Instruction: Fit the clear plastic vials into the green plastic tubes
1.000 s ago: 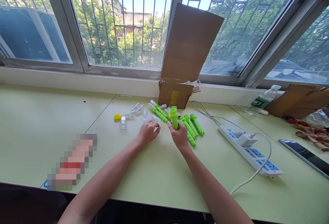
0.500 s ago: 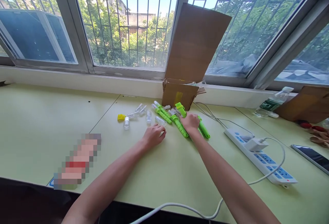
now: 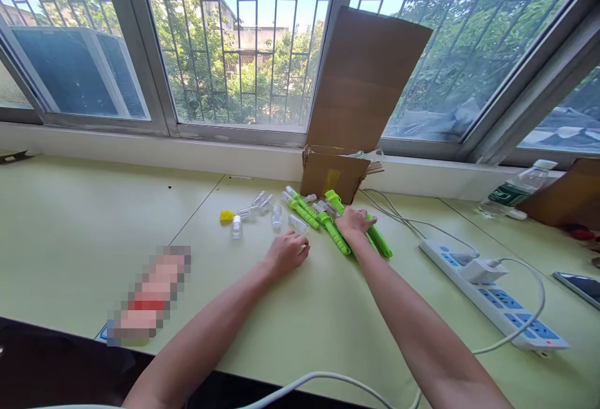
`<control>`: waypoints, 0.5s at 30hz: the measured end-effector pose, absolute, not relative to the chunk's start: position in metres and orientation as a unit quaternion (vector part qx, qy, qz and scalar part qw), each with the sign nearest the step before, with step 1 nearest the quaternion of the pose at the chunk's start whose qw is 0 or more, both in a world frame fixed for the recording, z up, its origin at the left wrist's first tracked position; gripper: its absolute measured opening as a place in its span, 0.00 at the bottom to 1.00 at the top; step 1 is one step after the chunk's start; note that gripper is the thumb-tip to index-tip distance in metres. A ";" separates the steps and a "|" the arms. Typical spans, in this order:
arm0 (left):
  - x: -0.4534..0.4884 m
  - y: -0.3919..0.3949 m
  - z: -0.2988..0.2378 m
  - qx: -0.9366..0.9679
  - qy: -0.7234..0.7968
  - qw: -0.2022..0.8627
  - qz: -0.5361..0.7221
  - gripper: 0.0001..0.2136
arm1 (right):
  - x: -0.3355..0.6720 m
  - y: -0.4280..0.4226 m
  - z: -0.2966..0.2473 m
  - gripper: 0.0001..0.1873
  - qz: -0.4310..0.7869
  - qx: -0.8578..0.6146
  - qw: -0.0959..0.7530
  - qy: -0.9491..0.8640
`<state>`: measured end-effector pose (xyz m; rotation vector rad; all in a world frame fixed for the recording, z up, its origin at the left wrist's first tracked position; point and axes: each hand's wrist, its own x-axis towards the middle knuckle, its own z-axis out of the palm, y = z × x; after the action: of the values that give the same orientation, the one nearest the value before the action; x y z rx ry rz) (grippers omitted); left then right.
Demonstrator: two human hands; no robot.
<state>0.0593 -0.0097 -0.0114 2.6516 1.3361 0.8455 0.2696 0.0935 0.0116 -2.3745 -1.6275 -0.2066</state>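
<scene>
My right hand (image 3: 355, 222) lies over the bright green plastic tubes, its fingers curled around one green tube (image 3: 334, 199) whose capped end sticks out past them. Beside it rest another ribbed green tube (image 3: 336, 235) and a smoother one (image 3: 380, 239). On the table to the left, my left hand (image 3: 287, 252) has loosely bent fingers, thumb apart, with nothing seen in it. Just beyond those fingers lies a clear plastic cup-shaped piece (image 3: 298, 224). More green tubes (image 3: 304, 209) lie farther back, near several clear pieces (image 3: 276, 216) and a yellow piece (image 3: 227, 216).
An open cardboard box (image 3: 335, 174) stands against the window sill. To the right are a white power strip (image 3: 492, 299) with cables, a water bottle (image 3: 515, 190) and a phone (image 3: 581, 287). A white cable (image 3: 323, 374) crosses the table's front edge.
The whole view has shifted slightly, so things appear a little farther right. My right hand stays over the green tubes, its fingers slightly shifted; my left hand rests in about the same place.
</scene>
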 end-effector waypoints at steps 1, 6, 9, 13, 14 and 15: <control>0.059 -0.010 -0.011 0.859 0.433 0.024 0.272 0.08 | 0.269 0.093 0.012 0.13 -0.073 -0.816 0.128 -0.559; 0.058 -0.009 -0.012 0.862 0.430 0.016 0.269 0.09 | 0.265 0.092 0.015 0.12 -0.088 -0.812 0.156 -0.555; 0.058 -0.008 -0.013 0.862 0.428 0.015 0.270 0.08 | 0.264 0.090 0.020 0.12 -0.105 -0.795 0.201 -0.563; 0.058 -0.006 -0.015 0.857 0.433 0.018 0.280 0.07 | 0.257 0.075 0.023 0.14 -0.089 -0.778 0.289 -0.551; 0.058 -0.006 -0.016 0.851 0.438 0.021 0.289 0.07 | 0.253 0.069 0.021 0.14 -0.059 -0.777 0.318 -0.540; 0.058 -0.006 -0.016 0.843 0.445 0.023 0.301 0.08 | 0.249 0.061 0.018 0.14 -0.022 -0.769 0.347 -0.537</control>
<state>0.0584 -0.0056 -0.0158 2.6107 1.3787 0.9309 0.2486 0.0614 0.0178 -1.9945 -1.3931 -0.0570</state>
